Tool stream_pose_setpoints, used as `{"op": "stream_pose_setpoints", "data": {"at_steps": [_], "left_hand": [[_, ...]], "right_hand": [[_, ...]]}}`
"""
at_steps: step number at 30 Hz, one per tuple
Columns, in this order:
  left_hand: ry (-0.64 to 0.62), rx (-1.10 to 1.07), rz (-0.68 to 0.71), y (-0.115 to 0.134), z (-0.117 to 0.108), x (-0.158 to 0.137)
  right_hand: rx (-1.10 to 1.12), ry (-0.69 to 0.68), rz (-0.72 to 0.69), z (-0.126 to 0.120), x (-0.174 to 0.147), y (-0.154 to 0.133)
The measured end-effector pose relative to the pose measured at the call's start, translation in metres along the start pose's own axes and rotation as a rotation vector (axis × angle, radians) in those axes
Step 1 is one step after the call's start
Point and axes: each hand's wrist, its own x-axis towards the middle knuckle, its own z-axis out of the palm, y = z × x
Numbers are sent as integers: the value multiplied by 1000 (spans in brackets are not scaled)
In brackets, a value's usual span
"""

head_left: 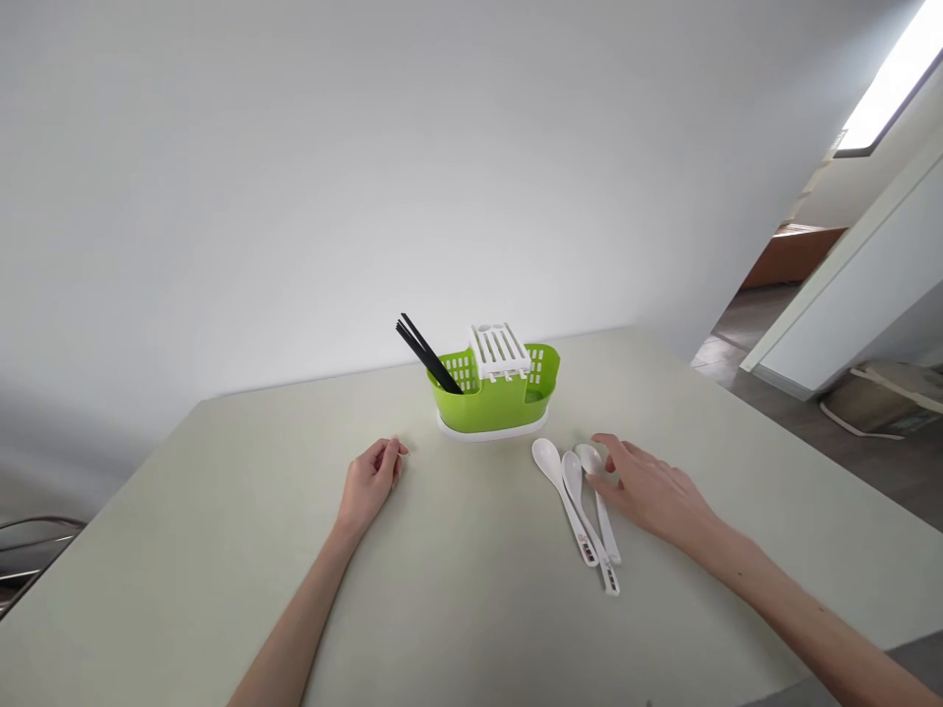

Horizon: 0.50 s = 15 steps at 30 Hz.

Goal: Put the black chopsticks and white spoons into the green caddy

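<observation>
Your right hand [648,486] lay open and flat, holding nothing, fingertips touching the nearest of three glossy white spoons [579,501] fanned just right of the green slotted plastic caddy [492,393]. Your left hand [372,476] rested loosely curled and empty, left of the caddy. Slim black chopsticks [425,355] leaned inside it on the matte table [221,511].

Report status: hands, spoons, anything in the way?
Left hand loosely curled, resting on table. Right hand open, fingertips touching three white spoons. Green caddy beyond, apart.
</observation>
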Motion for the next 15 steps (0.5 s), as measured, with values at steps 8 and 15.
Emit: {"op": "stream_pose_setpoints", "data": {"at_steps": [8,15], "left_hand": [[-11,23,8,-2,1,-1],[-25,44,25,-4,2,0]], "right_hand": [[-188,-169,52,-7,13,-12],[-93,-146,88,-28,10,4]]}}
